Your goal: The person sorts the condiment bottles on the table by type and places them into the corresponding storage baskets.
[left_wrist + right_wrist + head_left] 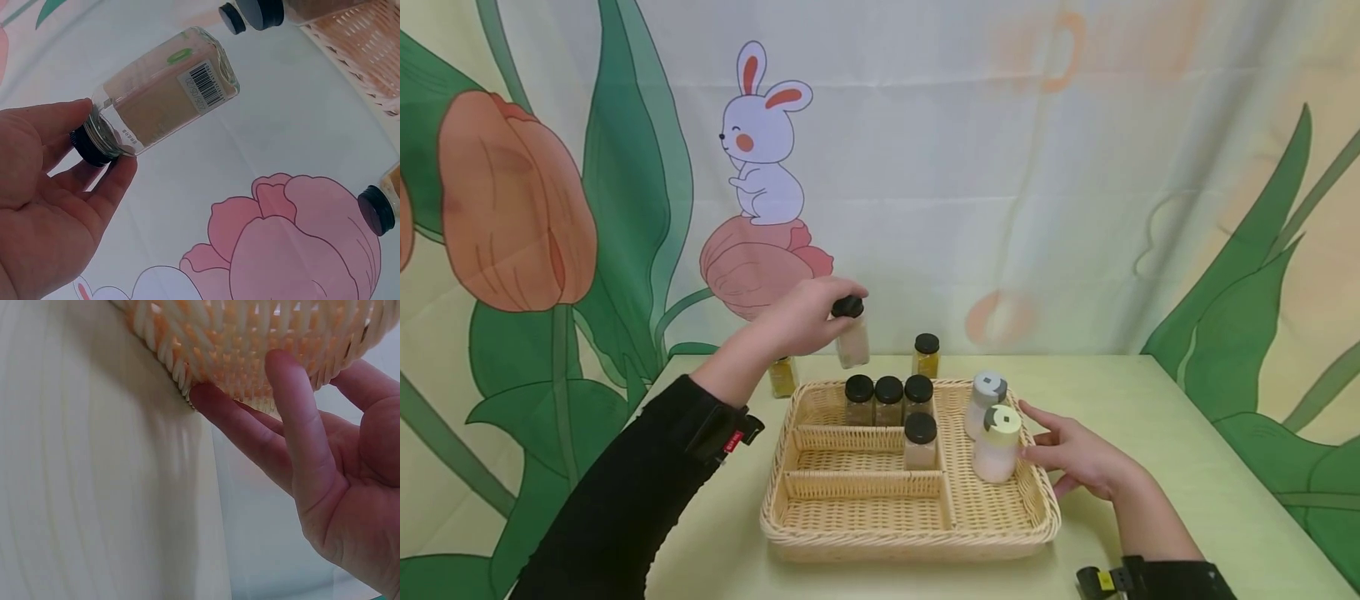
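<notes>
Well, the printed backdrop [910, 167] hung behind my pale table [700, 517], on which sat the wicker basket [910, 537], split into three compartments at the left and one long one at the right. My hands were apart. With my right hand [1078, 457] I held the basket's right rim, some fingers against its outer wall; my left hand [808, 317] pinched a glass jar [853, 343] by its black-capped end, in the air near the basket's back edge. In the long compartment stood a yellow-topped shaker [996, 458] and, just behind it, a grey-topped shaker [980, 415]. Three black-capped jars [888, 407] lined the back left compartment, and a single jar [921, 455] stood in the middle one. A yellow-filled jar [927, 365] stood behind the basket, a second yellow-filled jar [783, 381] by its back left corner. A barcode label [205, 86] showed on my pinched jar.
</notes>
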A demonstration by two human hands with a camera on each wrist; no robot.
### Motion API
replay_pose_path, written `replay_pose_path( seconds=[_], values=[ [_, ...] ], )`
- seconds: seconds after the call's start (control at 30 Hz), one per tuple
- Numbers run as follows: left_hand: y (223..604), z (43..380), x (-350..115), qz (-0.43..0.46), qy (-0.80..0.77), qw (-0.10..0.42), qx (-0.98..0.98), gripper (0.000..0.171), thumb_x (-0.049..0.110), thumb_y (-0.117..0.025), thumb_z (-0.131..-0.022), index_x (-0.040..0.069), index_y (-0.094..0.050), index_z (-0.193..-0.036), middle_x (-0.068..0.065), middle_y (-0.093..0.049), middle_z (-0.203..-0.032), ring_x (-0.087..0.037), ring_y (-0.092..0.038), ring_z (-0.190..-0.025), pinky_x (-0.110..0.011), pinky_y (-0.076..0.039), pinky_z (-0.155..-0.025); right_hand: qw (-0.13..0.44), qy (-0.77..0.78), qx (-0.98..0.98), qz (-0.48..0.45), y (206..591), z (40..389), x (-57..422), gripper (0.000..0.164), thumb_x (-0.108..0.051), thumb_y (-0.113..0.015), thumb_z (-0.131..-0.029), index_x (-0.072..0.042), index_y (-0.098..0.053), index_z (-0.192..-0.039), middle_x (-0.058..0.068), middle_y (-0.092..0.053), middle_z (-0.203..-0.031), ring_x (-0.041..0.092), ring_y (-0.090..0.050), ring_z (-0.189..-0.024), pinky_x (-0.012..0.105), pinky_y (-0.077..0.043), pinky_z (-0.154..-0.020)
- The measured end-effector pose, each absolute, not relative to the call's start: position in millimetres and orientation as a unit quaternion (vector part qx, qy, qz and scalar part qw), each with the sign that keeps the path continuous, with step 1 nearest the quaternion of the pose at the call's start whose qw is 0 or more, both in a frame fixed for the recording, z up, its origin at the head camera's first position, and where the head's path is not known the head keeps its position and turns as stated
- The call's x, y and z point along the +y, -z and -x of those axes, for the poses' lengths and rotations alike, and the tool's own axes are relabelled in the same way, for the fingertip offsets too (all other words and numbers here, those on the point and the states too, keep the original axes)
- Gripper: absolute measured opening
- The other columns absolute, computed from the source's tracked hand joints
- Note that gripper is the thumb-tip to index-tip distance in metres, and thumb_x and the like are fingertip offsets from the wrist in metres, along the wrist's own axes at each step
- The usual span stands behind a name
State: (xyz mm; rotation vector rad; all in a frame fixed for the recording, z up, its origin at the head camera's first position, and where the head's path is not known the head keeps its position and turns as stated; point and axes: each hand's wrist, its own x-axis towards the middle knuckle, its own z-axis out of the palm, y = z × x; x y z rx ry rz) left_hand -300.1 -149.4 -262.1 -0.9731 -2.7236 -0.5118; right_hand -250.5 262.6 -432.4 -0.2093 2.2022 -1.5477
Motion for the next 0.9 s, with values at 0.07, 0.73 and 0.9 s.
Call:
replay_pose_path(
  seconds=[0.07, 0.73, 0.9],
  values=[
    [262, 298, -147, 0.338, 0.171, 0.103, -0.920, 0.041, 0.009, -0.070, -0.097, 0.002, -0.061, -0.137, -0.014, -0.063, -0.133, -0.029, -0.059, -0.124, -0.042, -0.051, -0.102, 0.219, 0.560, 0.796, 0.075, 432, 250, 262, 0.091, -0.020, -0.074, -0.095, -0.018, -0.016, -0.165, 0.035, -0.046, -0.141, 0.032, -0.069, -0.100, 0.050, -0.061, -0.060],
    [266, 278, -137, 0.376, 0.156, 0.097, -0.908, 0.038, 0.009, -0.072, -0.096, 0.002, -0.064, -0.133, -0.012, -0.065, -0.128, -0.026, -0.060, -0.120, -0.039, -0.051, -0.101, 0.218, 0.567, 0.790, 0.075, 431, 250, 261, 0.092, -0.017, -0.073, -0.094, -0.016, -0.015, -0.165, 0.038, -0.045, -0.142, 0.032, -0.070, -0.098, 0.051, -0.061, -0.062],
    [269, 272, -133, 0.384, 0.150, 0.092, -0.906, 0.038, 0.010, -0.072, -0.096, 0.003, -0.064, -0.133, -0.012, -0.064, -0.129, -0.027, -0.060, -0.121, -0.039, -0.051, -0.101, 0.222, 0.571, 0.786, 0.084, 431, 249, 262, 0.092, -0.017, -0.072, -0.095, -0.015, -0.013, -0.165, 0.040, -0.042, -0.142, 0.033, -0.070, -0.099, 0.052, -0.061, -0.063]
  ],
)
